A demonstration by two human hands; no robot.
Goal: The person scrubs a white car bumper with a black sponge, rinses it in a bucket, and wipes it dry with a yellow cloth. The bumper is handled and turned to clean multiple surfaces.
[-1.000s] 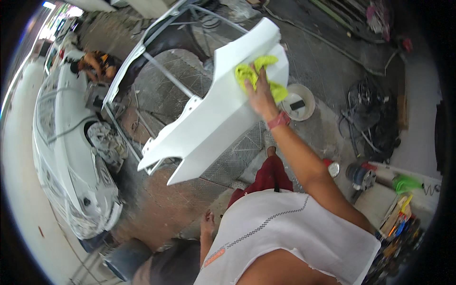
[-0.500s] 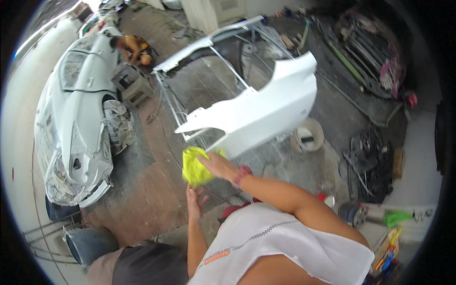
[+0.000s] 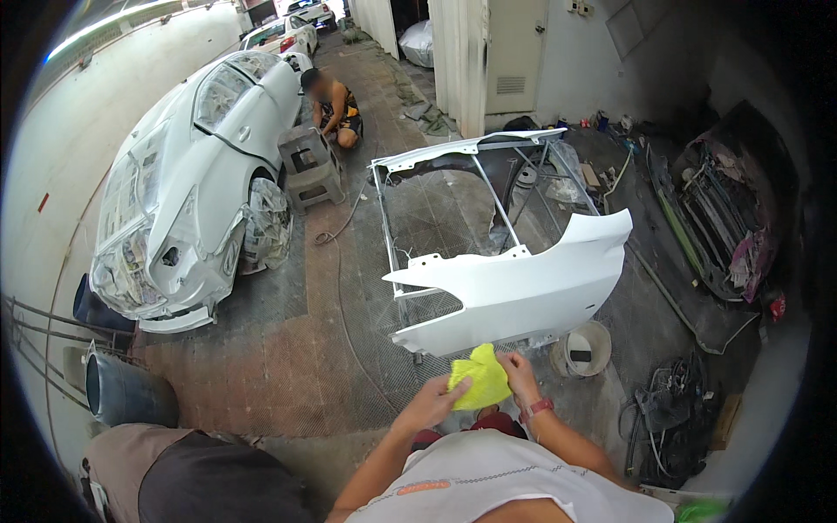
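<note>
A bright yellow-green cloth [image 3: 480,383] is stretched between my two hands, low in front of my body. My left hand [image 3: 438,402] grips its left side, the thumb on top. At its right edge my right hand [image 3: 520,376], with a red band at the wrist, pinches the fabric. Just beyond the cloth is a white car fender [image 3: 540,292], resting on a metal frame stand [image 3: 384,209]. Neither hand touches the fender.
A white car [image 3: 222,166] with masked windows and wheel stands at left. Beside it a person [image 3: 336,109] crouches near grey stools [image 3: 311,187]. A hose [image 3: 349,336] crosses the floor. A bucket [image 3: 602,338] stands right of the fender; a blue drum [image 3: 131,392] is at lower left.
The cloth has come down and is now held by both hands; earlier the right held it above the open left. My view has tilted up, showing more of the far yard.
</note>
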